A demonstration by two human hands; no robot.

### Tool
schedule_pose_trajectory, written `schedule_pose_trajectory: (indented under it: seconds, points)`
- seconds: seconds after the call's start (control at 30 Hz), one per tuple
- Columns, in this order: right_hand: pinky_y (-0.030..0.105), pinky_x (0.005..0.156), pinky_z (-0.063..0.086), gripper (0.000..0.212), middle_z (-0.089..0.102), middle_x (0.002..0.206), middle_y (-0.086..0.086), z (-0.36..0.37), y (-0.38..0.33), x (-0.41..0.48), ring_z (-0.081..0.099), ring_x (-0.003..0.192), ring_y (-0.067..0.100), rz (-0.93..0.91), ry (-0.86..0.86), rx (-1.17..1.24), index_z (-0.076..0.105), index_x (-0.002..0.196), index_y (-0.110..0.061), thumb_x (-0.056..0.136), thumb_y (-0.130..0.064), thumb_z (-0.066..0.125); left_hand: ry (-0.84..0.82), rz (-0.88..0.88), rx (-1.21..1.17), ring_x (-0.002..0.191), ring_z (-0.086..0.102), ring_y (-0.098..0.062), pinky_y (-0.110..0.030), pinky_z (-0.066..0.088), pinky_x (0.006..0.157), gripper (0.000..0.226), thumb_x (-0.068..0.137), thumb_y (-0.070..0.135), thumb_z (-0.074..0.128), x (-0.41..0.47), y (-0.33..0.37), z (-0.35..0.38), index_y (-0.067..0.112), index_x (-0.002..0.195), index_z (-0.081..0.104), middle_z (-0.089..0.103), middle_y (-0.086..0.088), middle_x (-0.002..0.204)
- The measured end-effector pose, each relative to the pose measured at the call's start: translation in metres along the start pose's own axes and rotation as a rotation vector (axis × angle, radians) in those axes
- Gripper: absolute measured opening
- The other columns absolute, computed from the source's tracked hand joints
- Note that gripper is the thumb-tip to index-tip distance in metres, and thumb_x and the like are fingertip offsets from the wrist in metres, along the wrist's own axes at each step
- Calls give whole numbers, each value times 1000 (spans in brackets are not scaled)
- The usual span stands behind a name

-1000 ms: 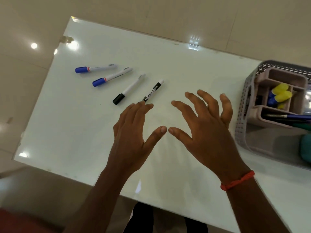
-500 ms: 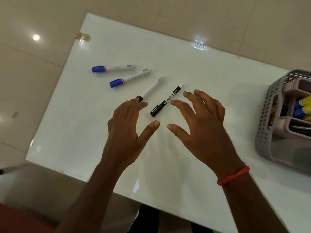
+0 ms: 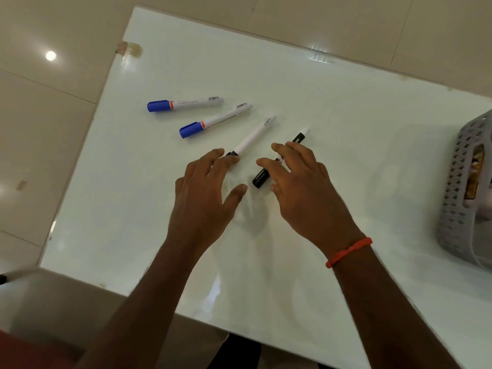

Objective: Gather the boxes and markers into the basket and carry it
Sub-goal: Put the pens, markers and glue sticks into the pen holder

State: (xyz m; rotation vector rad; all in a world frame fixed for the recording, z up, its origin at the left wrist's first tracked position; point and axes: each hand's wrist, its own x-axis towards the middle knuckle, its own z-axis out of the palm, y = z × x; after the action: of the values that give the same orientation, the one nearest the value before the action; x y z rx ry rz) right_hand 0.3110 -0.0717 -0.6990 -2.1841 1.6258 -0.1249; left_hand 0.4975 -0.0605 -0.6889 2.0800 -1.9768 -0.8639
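Observation:
Several markers lie in a row on the white table (image 3: 346, 129). Two have blue caps: one at the far left (image 3: 183, 103), one beside it (image 3: 215, 120). A white marker with a black cap (image 3: 255, 135) comes after them, and my left hand (image 3: 205, 195) covers its cap end with spread fingertips. A black marker (image 3: 266, 174) lies rightmost; my right hand (image 3: 300, 187) hovers over its middle, fingers spread and slightly bent, holding nothing. The grey perforated basket (image 3: 463, 182) stands at the right edge, mostly cut off.
The table's near edge runs below my forearms, with tiled floor to the left and beyond the far edge. A red band circles my right wrist (image 3: 348, 251). A small clear fitting (image 3: 130, 49) sits at the table's far left corner.
Both hands have moved forward onto the two black markers. The view has shifted left, so the basket has slid almost out of frame at the right.

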Motion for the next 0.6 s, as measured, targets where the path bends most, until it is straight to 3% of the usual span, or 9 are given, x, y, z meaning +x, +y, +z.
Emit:
schedule_pose_trajectory:
  seconds: [0.17,0.3,0.5,0.6]
  points:
    - [42,90,48,44,54,142,6,13,5,9,39,141,27,-25,41,-59,65,123,-20,83,-1,69,37,93,51,127,47,-21,-38,42,103,42,93,31,68,14,-12,2,27,133,59,57,3,138]
    - [38,82,50,29,65,120,2,12,8,8,51,124,24,-35,108,-60,71,105,-19,80,-4,75,92,161,43,104,54,-19,-24,36,87,26,92,18,70,22,-20,4,24,117,70,65,2,113]
    - [35,74,44,19,67,91,-3,-6,14,-6,60,99,25,-66,192,-57,68,99,-20,83,-16,76,235,226,-153,90,61,-13,-26,53,80,20,86,1,71,13,-2,-2,14,102,75,67,1,99]
    - [36,71,45,17,67,84,-4,-23,17,-17,62,90,23,-63,236,-15,66,98,-19,84,-20,76,323,240,-220,88,64,-12,-21,53,83,17,85,0,73,9,13,-10,10,98,75,70,0,96]
